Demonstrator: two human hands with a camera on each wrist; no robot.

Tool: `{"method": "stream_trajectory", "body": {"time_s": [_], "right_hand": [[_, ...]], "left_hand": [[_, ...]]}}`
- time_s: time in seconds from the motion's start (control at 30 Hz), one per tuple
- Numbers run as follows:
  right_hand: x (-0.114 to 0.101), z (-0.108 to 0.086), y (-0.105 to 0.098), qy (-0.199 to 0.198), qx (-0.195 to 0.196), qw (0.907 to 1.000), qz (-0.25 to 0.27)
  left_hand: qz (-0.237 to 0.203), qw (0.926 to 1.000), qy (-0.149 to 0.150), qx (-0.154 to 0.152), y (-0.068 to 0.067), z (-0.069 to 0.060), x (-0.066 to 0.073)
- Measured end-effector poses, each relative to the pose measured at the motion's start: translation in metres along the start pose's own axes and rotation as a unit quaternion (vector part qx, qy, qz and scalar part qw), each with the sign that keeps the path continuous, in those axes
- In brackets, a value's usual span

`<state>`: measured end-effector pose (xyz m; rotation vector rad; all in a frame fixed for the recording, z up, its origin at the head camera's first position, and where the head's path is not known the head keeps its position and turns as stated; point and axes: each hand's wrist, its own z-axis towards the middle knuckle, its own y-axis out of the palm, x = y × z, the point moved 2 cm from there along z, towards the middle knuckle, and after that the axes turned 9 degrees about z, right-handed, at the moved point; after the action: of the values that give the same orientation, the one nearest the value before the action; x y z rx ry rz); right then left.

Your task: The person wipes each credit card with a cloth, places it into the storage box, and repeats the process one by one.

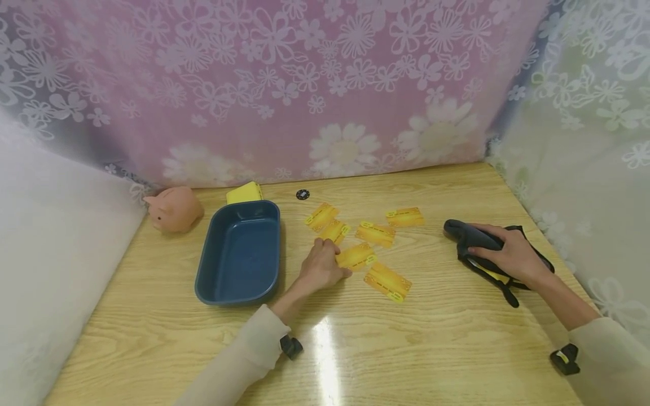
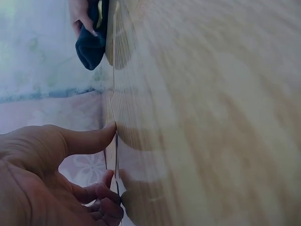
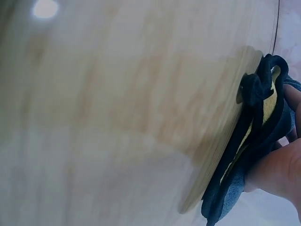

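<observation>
My left hand [image 1: 324, 265] is low over the table at the left end of an orange card [image 1: 356, 256]. In the left wrist view the thumb [image 2: 96, 140] and curled fingers [image 2: 101, 200] meet the tabletop a little apart, with the card edge-on between them. At the right, my right hand [image 1: 518, 256] grips a dark zip pouch [image 1: 482, 239] with black trim. Something yellow shows in its opening. The right wrist view has the thumb pressing the pouch [image 3: 256, 136] from outside. More orange cards [image 1: 388, 281] lie scattered around the left hand.
An empty blue tub [image 1: 238, 259] stands left of the cards. Behind it are a yellow block-like object [image 1: 244, 193] and a pink piggy bank [image 1: 175, 210]. A black round chip [image 1: 302, 194] lies near the back. Flowered cloth [image 1: 325, 90] hangs around the wooden table [image 1: 406, 349].
</observation>
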<state>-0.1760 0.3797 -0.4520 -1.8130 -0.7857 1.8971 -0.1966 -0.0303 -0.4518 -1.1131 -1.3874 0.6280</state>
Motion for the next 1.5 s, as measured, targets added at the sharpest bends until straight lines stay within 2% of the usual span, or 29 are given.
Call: {"method": "stream_trajectory", "body": {"time_s": [0.2, 0.4, 0.53, 0.7, 0.9, 1.1, 1.2, 1.4, 1.5], "right_hand": [[-0.003, 0.0, 0.0, -0.006, 0.01, 0.9999, -0.001], [-0.011, -0.004, 0.002, 0.008, 0.049, 0.9987, 0.011], [-0.023, -0.007, 0.006, -0.002, 0.057, 0.9982, 0.017], [-0.044, -0.005, 0.011, -0.027, 0.033, 0.9983, 0.04], [-0.077, -0.005, 0.021, -0.057, 0.0, 0.9971, 0.051], [-0.104, -0.005, 0.035, -0.073, 0.012, 0.9943, 0.077], [-0.116, -0.004, 0.043, -0.097, 0.031, 0.9894, 0.104], [-0.146, -0.002, 0.06, -0.158, 0.065, 0.9739, 0.15], [-0.16, -0.002, 0.07, -0.177, 0.07, 0.9671, 0.168]], "left_hand": [[-0.023, 0.9997, 0.011, 0.003, -0.001, 0.0, -0.003], [-0.037, 0.9987, 0.028, 0.021, -0.003, -0.004, 0.0], [-0.076, 0.9953, 0.036, 0.048, -0.003, -0.006, -0.001], [-0.134, 0.9867, 0.054, 0.074, -0.006, -0.006, -0.002], [-0.214, 0.97, 0.069, 0.092, -0.012, -0.009, -0.004], [-0.269, 0.9512, 0.09, 0.122, -0.025, -0.014, -0.002], [-0.304, 0.9395, 0.097, 0.124, -0.031, -0.017, -0.001], [-0.371, 0.9129, 0.122, 0.12, -0.04, -0.021, 0.004], [-0.391, 0.9029, 0.135, 0.118, -0.043, -0.023, 0.007]]}}
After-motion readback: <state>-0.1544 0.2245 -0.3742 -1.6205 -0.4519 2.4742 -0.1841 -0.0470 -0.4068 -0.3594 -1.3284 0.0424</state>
